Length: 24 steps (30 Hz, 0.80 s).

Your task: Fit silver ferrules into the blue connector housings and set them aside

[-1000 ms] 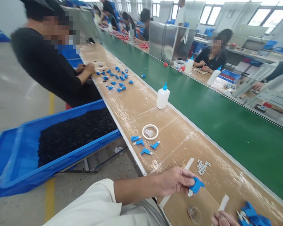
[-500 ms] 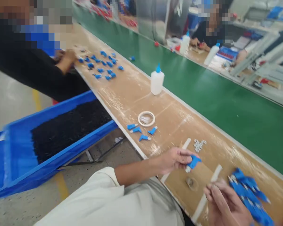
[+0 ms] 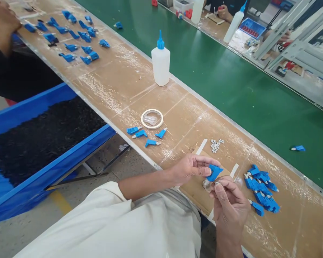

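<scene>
My left hand (image 3: 195, 167) pinches a blue plastic part (image 3: 214, 172) between thumb and fingers, above a piece of cardboard taped to the bench. Close beside it, my right hand (image 3: 230, 200) has thumb and fingertips pressed together on a tiny pale piece (image 3: 216, 183), too small to name. A small clear round dish (image 3: 206, 184) lies under the hands, partly hidden. Beyond them is a little pile of small grey-white pieces (image 3: 216, 145). Right of my right hand lies a heap of blue parts (image 3: 262, 188) with pale tips.
A tape roll (image 3: 152, 119) lies near several blue parts (image 3: 150, 142). A white squeeze bottle (image 3: 160, 66) stands by the green belt (image 3: 218, 82). At left, a blue bin (image 3: 97, 134) holds black pieces. A co-worker's hand (image 3: 2, 25) is near more blue parts (image 3: 70, 47).
My right hand has moved leftward from beside the heap to close by the blue part in my left hand. The view has shifted, and the blue part is turned differently.
</scene>
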Each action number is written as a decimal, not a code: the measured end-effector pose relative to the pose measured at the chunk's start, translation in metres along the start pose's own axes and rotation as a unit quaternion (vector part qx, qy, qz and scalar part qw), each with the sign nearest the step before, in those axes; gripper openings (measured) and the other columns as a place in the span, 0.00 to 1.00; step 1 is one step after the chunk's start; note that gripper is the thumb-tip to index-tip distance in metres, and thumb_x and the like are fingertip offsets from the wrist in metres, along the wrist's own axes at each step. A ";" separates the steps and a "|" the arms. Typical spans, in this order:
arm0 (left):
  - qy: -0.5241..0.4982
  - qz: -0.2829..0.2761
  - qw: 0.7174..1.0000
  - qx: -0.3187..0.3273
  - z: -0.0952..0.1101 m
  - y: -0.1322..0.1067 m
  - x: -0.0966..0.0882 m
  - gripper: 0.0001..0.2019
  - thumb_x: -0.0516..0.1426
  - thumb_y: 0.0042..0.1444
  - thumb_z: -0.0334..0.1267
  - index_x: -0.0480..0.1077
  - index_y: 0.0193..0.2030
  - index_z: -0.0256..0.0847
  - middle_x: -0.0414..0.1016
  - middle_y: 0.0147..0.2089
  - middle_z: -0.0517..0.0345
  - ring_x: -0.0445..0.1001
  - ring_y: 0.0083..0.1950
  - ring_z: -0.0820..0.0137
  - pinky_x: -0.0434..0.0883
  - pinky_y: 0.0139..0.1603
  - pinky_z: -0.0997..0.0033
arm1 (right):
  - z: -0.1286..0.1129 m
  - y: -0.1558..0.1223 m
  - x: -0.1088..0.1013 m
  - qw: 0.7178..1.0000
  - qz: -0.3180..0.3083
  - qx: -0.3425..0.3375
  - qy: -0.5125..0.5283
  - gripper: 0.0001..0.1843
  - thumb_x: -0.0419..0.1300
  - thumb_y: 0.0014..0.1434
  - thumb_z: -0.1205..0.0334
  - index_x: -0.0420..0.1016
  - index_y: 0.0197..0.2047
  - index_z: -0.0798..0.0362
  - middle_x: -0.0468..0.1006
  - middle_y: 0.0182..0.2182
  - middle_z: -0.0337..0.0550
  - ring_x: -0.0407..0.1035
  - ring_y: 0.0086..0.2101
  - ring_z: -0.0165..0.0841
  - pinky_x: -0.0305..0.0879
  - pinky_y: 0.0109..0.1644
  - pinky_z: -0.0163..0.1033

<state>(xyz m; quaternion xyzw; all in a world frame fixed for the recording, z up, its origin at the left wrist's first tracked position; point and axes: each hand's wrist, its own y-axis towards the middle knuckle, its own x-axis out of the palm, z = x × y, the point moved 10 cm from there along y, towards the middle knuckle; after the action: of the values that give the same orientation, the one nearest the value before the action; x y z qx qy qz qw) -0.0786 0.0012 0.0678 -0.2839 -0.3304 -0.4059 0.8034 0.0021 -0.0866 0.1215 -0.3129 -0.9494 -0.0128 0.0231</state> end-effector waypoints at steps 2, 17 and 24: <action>0.000 -0.002 1.000 0.000 -0.001 0.000 -0.001 0.30 0.75 0.39 0.51 0.81 0.47 0.37 0.82 0.44 0.47 0.77 0.43 0.68 0.69 0.46 0.71 | -0.001 0.001 0.001 1.000 0.002 -0.002 0.009 0.04 0.70 0.57 0.60 0.82 0.32 0.51 0.72 0.27 0.40 0.70 0.27 0.30 0.65 0.22 0.30; 0.001 0.006 1.000 0.008 -0.002 -0.001 -0.003 0.28 0.75 0.39 0.50 0.82 0.47 0.37 0.81 0.38 0.51 0.76 0.38 0.71 0.71 0.44 0.71 | -0.001 0.002 0.003 1.000 0.015 -0.001 -0.009 0.04 0.70 0.55 0.62 0.82 0.30 0.51 0.71 0.26 0.39 0.66 0.26 0.29 0.61 0.24 0.33; 0.007 0.023 1.000 0.013 0.000 -0.002 -0.006 0.28 0.75 0.39 0.48 0.82 0.46 0.37 0.82 0.40 0.50 0.78 0.40 0.69 0.72 0.46 0.70 | 0.001 0.001 0.002 0.999 0.019 -0.008 -0.036 0.04 0.69 0.56 0.63 0.81 0.30 0.51 0.70 0.26 0.38 0.65 0.27 0.30 0.63 0.32 0.37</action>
<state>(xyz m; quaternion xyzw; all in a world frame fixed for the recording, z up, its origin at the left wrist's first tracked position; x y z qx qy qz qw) -0.0833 0.0027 0.0635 -0.2782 -0.3237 -0.3852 0.8182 0.0012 -0.0851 0.1205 -0.3311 -0.9435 -0.0087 -0.0131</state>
